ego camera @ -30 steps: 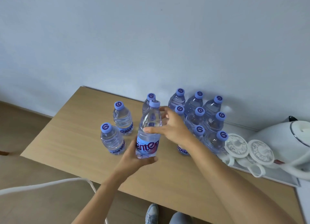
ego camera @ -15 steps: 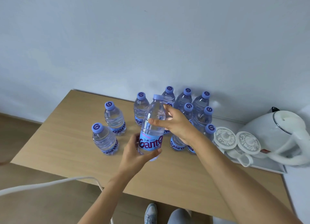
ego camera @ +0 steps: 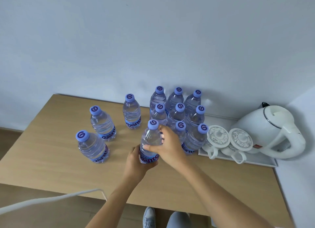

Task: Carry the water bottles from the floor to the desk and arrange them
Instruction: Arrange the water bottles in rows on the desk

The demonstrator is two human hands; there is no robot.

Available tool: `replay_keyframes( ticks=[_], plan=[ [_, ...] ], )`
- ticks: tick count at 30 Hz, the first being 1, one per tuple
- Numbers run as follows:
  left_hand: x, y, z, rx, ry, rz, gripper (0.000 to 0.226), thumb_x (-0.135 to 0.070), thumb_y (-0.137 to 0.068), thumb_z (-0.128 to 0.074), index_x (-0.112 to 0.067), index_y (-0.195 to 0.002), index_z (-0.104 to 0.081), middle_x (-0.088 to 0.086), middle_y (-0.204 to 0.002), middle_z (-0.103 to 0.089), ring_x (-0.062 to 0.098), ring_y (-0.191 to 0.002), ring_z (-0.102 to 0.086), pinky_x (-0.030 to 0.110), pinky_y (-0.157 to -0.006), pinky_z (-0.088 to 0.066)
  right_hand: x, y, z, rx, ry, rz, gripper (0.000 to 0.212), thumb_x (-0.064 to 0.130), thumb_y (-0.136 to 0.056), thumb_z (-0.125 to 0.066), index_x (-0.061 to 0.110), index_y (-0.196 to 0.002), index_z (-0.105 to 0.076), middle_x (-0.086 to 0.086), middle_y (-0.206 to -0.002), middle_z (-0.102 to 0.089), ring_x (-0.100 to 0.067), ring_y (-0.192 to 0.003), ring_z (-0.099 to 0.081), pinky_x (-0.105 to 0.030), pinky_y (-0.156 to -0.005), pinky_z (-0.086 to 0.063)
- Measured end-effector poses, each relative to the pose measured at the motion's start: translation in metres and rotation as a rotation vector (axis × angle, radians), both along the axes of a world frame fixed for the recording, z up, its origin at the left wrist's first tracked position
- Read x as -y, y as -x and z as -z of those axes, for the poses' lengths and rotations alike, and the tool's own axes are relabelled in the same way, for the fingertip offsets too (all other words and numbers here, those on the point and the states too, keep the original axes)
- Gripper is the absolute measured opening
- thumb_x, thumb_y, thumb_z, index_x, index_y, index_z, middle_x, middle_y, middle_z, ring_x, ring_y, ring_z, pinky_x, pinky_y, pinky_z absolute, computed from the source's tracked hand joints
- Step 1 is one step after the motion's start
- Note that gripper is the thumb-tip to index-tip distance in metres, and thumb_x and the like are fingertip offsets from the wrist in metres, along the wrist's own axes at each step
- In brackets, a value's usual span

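Twelve water bottles stand on the wooden desk point(ego camera: 51, 159), all upright with purple caps, and one of them is being fitted into place. Eight bottles form a tight block point(ego camera: 177, 111) against the wall, in rows of three with the front row missing its left place. The held bottle point(ego camera: 150, 142) stands in just that gap, directly in front of the block's left column and just beside the front-row bottle to its right, so the step in hand looks like arranging rather than carrying. The left hand point(ego camera: 136, 164) wraps around its lower body at the blue label, coming from the near side. The right hand point(ego camera: 167, 145) reaches in from the right, fingers curled over the bottle's shoulder below the cap and thumb pressed against its near side, so both hands grip the same bottle. Whether its base already rests on the desk cannot be told, since the left hand covers it. Three loose bottles stand apart to the left: one near the wall point(ego camera: 131, 114), one further left point(ego camera: 102, 123), and one closest to the near edge point(ego camera: 92, 146). By my judgement, the next move calls for nudging the held bottle snug against its neighbours, letting go without tipping them, then reaching left for a loose one. A white tray point(ego camera: 255, 161) with two lidded cups and a white kettle point(ego camera: 267, 127) sits right of the block.
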State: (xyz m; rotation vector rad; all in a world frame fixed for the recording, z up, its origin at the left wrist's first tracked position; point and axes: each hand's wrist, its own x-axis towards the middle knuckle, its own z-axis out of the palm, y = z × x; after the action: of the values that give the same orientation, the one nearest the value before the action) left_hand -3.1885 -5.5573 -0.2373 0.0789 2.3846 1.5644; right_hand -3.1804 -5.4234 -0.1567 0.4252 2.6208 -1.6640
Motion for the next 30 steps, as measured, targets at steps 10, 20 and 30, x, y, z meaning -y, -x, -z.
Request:
replay_keyframes(
  ticks=[10, 20, 30],
  plan=[
    [-0.024, 0.01, 0.028, 0.038, 0.022, -0.046, 0.057, 0.001, -0.061, -0.08, -0.008, -0.112, -0.059, 0.003, -0.103, -0.056, 0.013, -0.085, -0.06, 0.009, -0.063, -0.042, 0.004, -0.004, 0.011, 0.002, -0.285, 0.017, 0.065, 0.024, -0.068, -0.084, 0.019, -0.126, -0.055, 0.004, -0.123, -0.061, -0.013, -0.119, -0.054, -0.019, -0.092, -0.041],
    [-0.04, 0.02, 0.027, -0.013, 0.049, -0.02, 0.045, -0.016, -0.072, -0.068, -0.008, -0.114, -0.056, -0.008, -0.101, -0.049, 0.003, -0.084, -0.052, 0.007, -0.068, -0.04, 0.007, 0.014, -0.012, -0.075, -0.315, 0.057, 0.058, 0.011, -0.084, -0.072, 0.012, -0.136, -0.047, 0.0, -0.136, -0.055, -0.015, -0.127, -0.05, -0.019, -0.102, -0.034],
    [-0.044, 0.026, 0.025, 0.012, 0.072, -0.04, 0.072, -0.054, -0.057, -0.045, -0.014, -0.116, -0.056, -0.007, -0.103, -0.052, 0.018, -0.094, -0.056, 0.017, -0.069, -0.042, 0.006, 0.024, -0.023, -0.045, -0.448, -0.028, 0.045, 0.011, -0.089, -0.066, 0.014, -0.13, -0.05, 0.0, -0.133, -0.055, -0.018, -0.122, -0.052, -0.026, -0.096, -0.041]
  ],
)
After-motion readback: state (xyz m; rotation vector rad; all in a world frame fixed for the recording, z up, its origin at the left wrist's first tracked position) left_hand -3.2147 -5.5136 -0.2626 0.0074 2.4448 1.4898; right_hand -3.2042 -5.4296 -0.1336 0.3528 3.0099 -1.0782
